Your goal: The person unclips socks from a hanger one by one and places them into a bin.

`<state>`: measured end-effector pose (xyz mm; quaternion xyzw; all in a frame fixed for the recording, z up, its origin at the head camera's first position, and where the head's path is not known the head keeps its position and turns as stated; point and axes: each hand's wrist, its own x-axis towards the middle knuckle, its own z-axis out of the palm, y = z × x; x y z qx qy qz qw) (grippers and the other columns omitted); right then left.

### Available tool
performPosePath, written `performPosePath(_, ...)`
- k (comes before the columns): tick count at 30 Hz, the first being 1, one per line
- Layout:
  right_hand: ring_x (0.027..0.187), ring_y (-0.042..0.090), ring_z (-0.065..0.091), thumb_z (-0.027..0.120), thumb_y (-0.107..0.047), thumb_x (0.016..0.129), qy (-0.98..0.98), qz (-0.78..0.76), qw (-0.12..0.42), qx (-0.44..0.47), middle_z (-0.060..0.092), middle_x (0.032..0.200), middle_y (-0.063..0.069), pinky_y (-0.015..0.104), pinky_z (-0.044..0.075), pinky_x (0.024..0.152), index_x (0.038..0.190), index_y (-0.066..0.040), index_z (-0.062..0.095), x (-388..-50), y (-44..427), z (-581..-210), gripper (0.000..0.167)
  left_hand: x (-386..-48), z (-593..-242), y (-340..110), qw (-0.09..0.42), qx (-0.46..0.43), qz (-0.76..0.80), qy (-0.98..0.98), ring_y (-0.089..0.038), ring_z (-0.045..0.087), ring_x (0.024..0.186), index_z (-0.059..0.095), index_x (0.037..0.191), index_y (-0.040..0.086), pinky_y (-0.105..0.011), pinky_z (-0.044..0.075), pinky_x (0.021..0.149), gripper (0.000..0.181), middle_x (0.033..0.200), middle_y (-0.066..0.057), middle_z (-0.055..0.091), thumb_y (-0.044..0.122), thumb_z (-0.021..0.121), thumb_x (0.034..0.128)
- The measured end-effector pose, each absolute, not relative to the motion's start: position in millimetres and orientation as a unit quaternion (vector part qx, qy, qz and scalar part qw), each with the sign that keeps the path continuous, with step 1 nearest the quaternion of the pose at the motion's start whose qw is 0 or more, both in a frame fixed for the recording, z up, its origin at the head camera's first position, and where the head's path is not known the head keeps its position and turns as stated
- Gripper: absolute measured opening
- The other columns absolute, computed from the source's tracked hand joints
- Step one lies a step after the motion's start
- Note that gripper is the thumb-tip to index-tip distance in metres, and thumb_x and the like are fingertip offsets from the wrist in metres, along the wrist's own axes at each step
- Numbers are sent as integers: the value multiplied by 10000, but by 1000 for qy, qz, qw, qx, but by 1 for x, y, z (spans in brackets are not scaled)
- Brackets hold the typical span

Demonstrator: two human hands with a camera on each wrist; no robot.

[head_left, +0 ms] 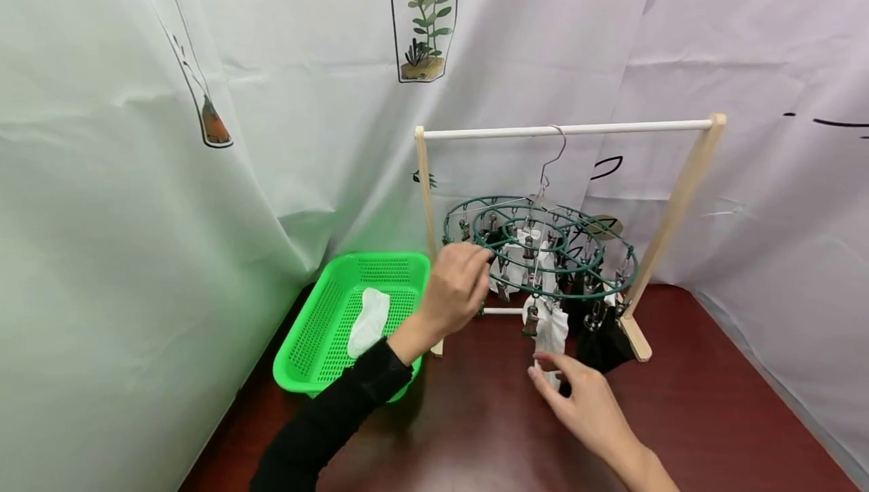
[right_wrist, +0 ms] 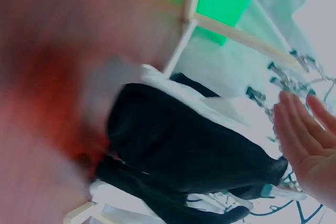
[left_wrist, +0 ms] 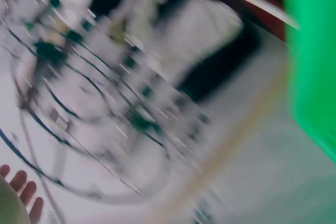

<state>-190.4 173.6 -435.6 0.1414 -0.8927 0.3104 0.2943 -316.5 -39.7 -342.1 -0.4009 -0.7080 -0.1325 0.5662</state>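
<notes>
A round green drying hanger [head_left: 577, 296] with metal clips hangs from a wooden rack, with black and white socks clipped to it. My left hand [head_left: 451, 292] is raised at the hanger's left rim. In the blurred left wrist view, the fingers [left_wrist: 27, 192] look loosely bent, with nothing visible in them. Below the front rim, my right hand [head_left: 587, 405] is beside a hanging white sock [head_left: 553, 327], thumb and fingers apart. A black sock [right_wrist: 178, 135] hangs near the right hand in the right wrist view. One white sock [head_left: 370, 320] lies in a green basket [head_left: 290, 371].
The rack has a white top bar [head_left: 624, 128] and wooden side legs [head_left: 679, 201]. Its right foot [head_left: 637, 341] rests on the dark red table [head_left: 489, 432]. A printed curtain [head_left: 326, 130] stands close behind and at the sides.
</notes>
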Motion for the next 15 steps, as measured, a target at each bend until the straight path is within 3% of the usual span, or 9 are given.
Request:
performPosePath(2, 982, 140, 694, 703, -321, 909, -906, 289, 277, 135, 724, 1083, -69, 393, 545, 803, 1119, -223, 712, -185, 171, -442, 231, -311, -343, -27, 551, -423, -119, -710, -200, 631, 931, 687, 1032, 55, -336, 487, 896, 318, 955, -53, 690, 169, 391, 1020)
performPosePath(6, 1104, 204, 668, 686, -361, 917, -918, 276, 254, 132, 694, 1203, -16, 450, 537, 847, 1182, -240, 693, -180, 169, -452, 291, -310, -351, -10, 518, -429, -122, -730, -163, 577, 830, 648, 865, 128, -304, 447, 822, 300, 823, 11, 626, 185, 408, 1036)
performPosePath(11, 1095, 238, 673, 735, -298, 881, -914, 256, 278, 149, 642, 1306, 60, 443, 548, 810, 1168, -226, 694, -174, 171, -459, 299, -313, -360, -4, 500, -433, -178, -728, -154, 493, 702, 515, 673, 152, -325, 400, 775, 367, 659, 34, 516, 162, 430, 1030)
performPosePath(15, 1075, 215, 681, 759, -277, 856, -912, 249, 292, 147, 657, 1283, 43, 428, 548, 794, 1141, -231, 703, -168, 175, -459, 294, -318, -364, -1, 486, -438, -241, -717, -146, 401, 611, 449, 589, 148, -341, 373, 748, 413, 562, 41, 426, 118, 474, 1001)
